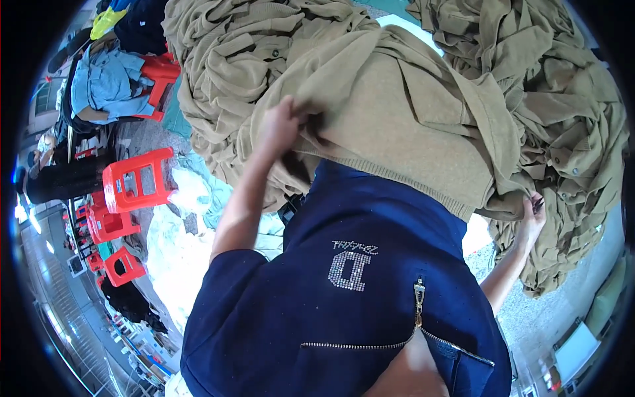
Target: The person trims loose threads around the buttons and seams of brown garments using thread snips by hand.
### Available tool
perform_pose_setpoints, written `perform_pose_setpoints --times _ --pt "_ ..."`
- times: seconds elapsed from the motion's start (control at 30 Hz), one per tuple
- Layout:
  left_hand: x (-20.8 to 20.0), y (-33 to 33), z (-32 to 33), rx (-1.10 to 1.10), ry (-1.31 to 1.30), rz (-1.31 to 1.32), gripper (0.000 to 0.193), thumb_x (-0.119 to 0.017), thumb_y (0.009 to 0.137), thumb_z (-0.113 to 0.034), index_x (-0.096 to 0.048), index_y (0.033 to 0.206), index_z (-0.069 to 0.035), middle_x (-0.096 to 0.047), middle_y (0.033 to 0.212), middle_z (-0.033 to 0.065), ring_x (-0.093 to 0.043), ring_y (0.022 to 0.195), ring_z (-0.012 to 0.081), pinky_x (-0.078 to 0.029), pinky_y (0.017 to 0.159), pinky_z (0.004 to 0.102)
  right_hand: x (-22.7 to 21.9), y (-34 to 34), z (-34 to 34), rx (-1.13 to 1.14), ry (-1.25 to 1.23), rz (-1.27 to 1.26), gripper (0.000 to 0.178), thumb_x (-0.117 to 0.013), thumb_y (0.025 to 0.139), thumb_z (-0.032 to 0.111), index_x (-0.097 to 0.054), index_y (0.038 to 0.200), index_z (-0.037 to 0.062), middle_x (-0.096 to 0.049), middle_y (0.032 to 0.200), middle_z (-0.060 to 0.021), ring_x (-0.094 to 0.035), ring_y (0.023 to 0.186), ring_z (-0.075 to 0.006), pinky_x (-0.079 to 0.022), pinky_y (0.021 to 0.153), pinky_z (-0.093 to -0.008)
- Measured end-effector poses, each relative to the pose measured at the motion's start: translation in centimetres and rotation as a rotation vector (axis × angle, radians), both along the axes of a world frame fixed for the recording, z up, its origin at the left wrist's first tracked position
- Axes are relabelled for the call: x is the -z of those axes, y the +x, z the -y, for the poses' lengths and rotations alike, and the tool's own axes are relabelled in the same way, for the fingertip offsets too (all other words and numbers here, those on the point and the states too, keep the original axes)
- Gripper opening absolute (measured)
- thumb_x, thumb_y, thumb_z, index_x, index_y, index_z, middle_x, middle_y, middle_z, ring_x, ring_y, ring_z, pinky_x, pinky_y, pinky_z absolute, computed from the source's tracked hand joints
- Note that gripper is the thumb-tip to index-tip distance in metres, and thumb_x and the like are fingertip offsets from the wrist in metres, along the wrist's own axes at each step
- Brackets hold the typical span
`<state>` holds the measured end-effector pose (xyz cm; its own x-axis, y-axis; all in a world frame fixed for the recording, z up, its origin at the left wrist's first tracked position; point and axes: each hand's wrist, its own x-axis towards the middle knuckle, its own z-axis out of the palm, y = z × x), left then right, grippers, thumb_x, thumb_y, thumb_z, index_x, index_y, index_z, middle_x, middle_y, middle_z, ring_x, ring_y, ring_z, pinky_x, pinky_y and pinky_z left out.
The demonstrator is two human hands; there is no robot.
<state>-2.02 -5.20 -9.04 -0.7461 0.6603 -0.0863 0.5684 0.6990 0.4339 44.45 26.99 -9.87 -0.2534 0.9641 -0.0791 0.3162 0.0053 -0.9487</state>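
A khaki knitted sweater lies spread in front of me, its ribbed hem towards my body and against my dark blue top. My left hand, slightly blurred, is closed on the sweater's left side, where the cloth is lifted into a fold. At the lower right, my right hand pinches a gathered end of the same sweater, perhaps a cuff. Something small and dark shows at the right fingertips, too small to make out.
Heaps of similar khaki knitwear rise at the left, with another knitwear pile at the right. Red plastic stools stand on the floor to the left, one under light blue clothes. White plastic sheeting lies beside my left arm.
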Motion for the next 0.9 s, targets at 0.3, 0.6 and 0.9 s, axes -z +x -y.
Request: perform_pose_setpoints --times 0.3,0.6,0.9 --pt "-9.6 -8.6 -0.1 -0.108 0.306 0.535 0.049 -0.059 0.088 -0.043 -0.058 0.113 0.000 -0.064 0.105 0.0121 -0.060 0.097 0.0181 -0.046 0.087 0.0305 0.1 -3.3 -1.5 0.001 0.068 -0.054 0.010 -0.057 0.088 0.001 -0.061 0.097 0.0014 -0.058 0.083 0.0026 -0.048 0.071 -0.0035 -0.037 0.064 -0.0161" --pt "0.3 -3.2 0.2 -0.230 0.202 -0.438 0.038 -0.075 0.068 -0.025 -0.058 0.097 -0.007 -0.057 0.096 0.0115 -0.054 0.096 0.0311 -0.044 0.081 0.0402 -0.5 0.6 -2.5 0.241 0.162 -0.099 0.018 -0.058 0.086 0.003 -0.061 0.104 -0.0003 -0.063 0.097 -0.0062 -0.058 0.086 -0.0141 -0.046 0.079 -0.0258" --pt "2.3 -9.4 1.1 -0.564 -0.017 0.122 0.036 -0.068 0.075 -0.034 -0.068 0.106 -0.015 -0.066 0.105 0.0117 -0.059 0.102 0.0307 -0.042 0.090 0.0409 -2.8 -1.3 -3.3 0.113 0.353 -0.043 0.018 -0.056 0.088 0.000 -0.060 0.105 -0.0012 -0.060 0.095 -0.0038 -0.056 0.086 -0.0114 -0.044 0.080 -0.0228"
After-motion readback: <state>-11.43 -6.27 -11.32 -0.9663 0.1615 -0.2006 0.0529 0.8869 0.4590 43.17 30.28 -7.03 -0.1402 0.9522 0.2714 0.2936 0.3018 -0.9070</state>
